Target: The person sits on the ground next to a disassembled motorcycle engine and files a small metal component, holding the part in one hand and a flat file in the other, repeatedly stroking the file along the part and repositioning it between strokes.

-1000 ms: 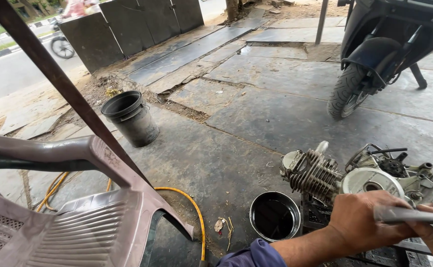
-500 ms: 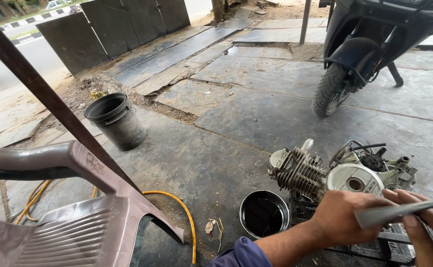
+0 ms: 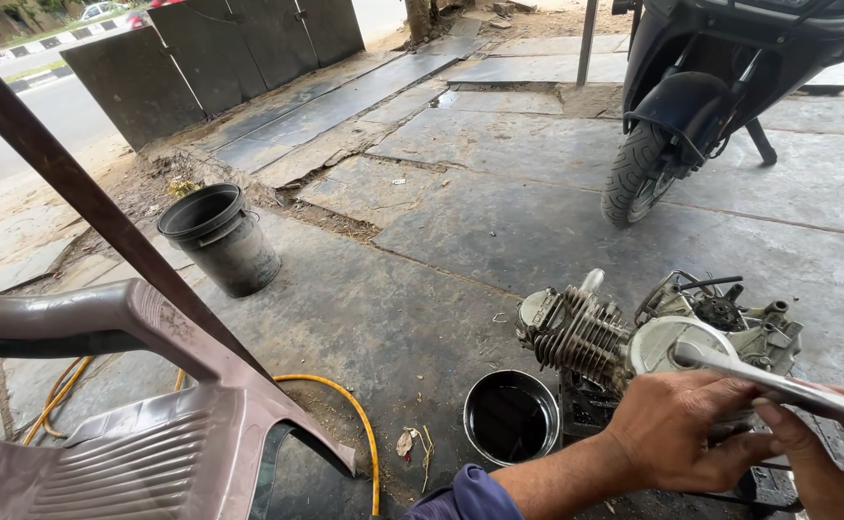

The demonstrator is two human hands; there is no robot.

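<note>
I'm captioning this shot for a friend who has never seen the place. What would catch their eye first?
Low right, the left hand and right hand hold a long metal wrench over a finned engine sitting on the stone floor, a round tin of dark liquid beside it. A brown plastic chair fills the lower left; a scooter stands top right.

Both hands on a long metal wrench (image 3: 788, 387): left hand (image 3: 687, 431) gripping, right hand (image 3: 822, 467) under it. Finned scooter engine (image 3: 653, 332) right behind, bowl of dark oil (image 3: 512, 417) beside.
</note>
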